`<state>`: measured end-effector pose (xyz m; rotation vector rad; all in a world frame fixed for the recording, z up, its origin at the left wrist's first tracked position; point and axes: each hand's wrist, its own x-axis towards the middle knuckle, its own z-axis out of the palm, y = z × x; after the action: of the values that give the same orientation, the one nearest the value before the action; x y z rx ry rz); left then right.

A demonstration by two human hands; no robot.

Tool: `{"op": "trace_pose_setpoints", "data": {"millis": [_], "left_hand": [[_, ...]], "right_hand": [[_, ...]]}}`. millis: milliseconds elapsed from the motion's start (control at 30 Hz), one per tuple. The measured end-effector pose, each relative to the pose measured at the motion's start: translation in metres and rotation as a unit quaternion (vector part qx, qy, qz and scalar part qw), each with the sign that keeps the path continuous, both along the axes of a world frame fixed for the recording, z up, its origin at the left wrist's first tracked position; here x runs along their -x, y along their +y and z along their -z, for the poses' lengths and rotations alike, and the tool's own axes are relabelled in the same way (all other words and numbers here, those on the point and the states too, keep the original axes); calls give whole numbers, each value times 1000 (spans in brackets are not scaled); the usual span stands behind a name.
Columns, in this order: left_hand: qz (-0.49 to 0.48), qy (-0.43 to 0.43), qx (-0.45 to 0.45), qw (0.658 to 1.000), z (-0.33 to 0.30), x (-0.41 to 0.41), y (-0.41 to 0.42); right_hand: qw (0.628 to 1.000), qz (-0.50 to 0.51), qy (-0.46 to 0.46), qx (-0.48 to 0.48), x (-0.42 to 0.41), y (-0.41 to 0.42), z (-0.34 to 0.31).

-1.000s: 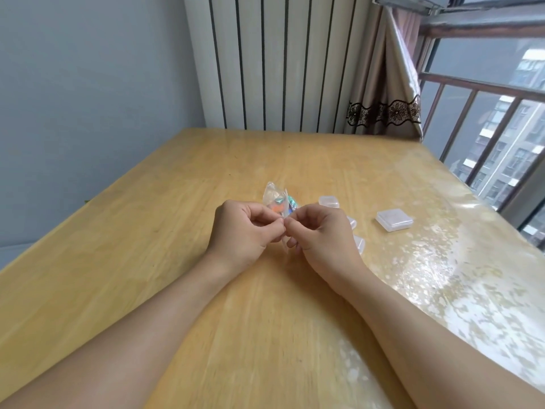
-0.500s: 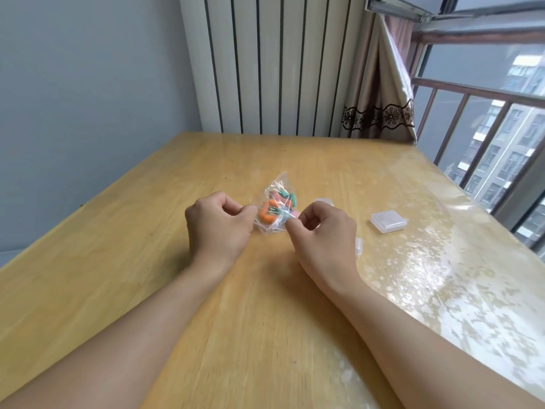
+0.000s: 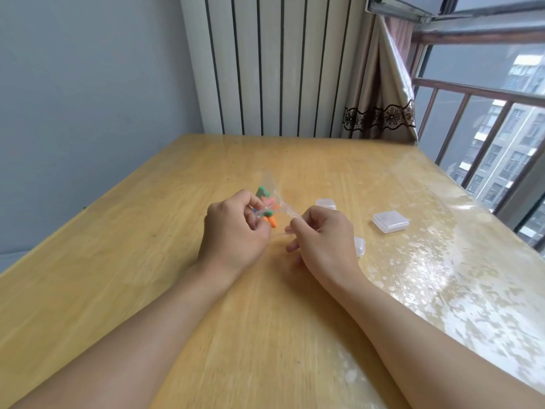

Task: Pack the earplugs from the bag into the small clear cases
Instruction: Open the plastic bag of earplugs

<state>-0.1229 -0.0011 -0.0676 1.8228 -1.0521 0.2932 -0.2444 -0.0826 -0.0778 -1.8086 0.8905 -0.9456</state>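
Observation:
A small clear plastic bag (image 3: 272, 199) with several green, orange and pink earplugs (image 3: 267, 206) hangs between my hands above the table. My left hand (image 3: 233, 231) grips the bag's body, fingers curled round the earplugs. My right hand (image 3: 321, 237) pinches the bag's stretched edge at thumb and forefinger. Three small clear cases sit on the table to the right: one (image 3: 326, 203) behind my right hand, one (image 3: 390, 221) farther right, and one (image 3: 359, 246) partly hidden by my right hand.
The wooden table (image 3: 177, 290) has a glossy clear cover on its right half. A white radiator (image 3: 274, 63) and a brown curtain (image 3: 380, 113) stand behind it. A window with a railing (image 3: 486, 98) runs along the right side.
My hands have drawn apart, stretching the bag between them. The left hand moved from pinching the bag's edge to gripping its body; the bag has lifted and tilted.

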Motion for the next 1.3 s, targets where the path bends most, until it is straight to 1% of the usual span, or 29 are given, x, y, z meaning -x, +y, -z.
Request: {"op": "trace_pose_setpoints", "data": {"millis": [33,100,133,167,200,233,267,333,367,400,433,467,533,633,700,767,833,967,1067,1167,1300], "left_hand": [[-15,-14,26,999,-2,-3,1],[-13,-82,63,995,-8,-5,4],[15,-112,68,991,-10,-4,6],[53,-123,58,989,-12,-4,9],[88,-112,40,989,-10,-5,10],[112,-65,28,991,-7,-9,9],[116,13,21,993,-5,-14,7],[74,193,-22,978,2,-30,-1],[56,237,-71,967,5,-37,-4],[54,238,-121,962,9,-41,-5],[62,217,-150,963,13,-45,-7],[66,206,-156,964,16,-48,-9],[67,216,-131,965,17,-50,-9],[52,256,-61,963,17,-50,-8],[25,262,-14,965,13,-49,-9],[0,271,53,961,6,-50,-7],[3,263,99,960,0,-49,-3],[38,195,93,976,-3,-44,2],[26,190,104,976,-2,-42,3],[34,215,99,971,1,-41,4],[48,286,90,953,3,-40,3]], "right_hand": [[1000,23,14,16,0,0,0],[997,36,42,48,-1,2,1],[996,32,56,59,0,3,1],[995,25,71,64,0,3,2],[995,14,81,58,0,3,3],[996,5,84,42,1,1,2],[997,-6,80,14,1,-1,2],[996,-34,73,-41,3,-4,0],[994,-42,75,-60,4,-5,-1],[994,-43,77,-68,5,-6,-2],[994,-40,76,-66,6,-6,-2],[995,-30,73,-56,6,-6,-3],[997,-8,64,-33,5,-6,-1],[999,17,49,2,4,-5,1],[998,29,46,20,4,-5,1],[997,41,53,29,5,-6,1],[997,44,62,32,4,-8,2],[995,46,78,30,5,-11,3],[995,42,91,26,7,-10,4],[994,29,93,40,10,-8,5],[997,10,66,31,12,-8,3]]}}
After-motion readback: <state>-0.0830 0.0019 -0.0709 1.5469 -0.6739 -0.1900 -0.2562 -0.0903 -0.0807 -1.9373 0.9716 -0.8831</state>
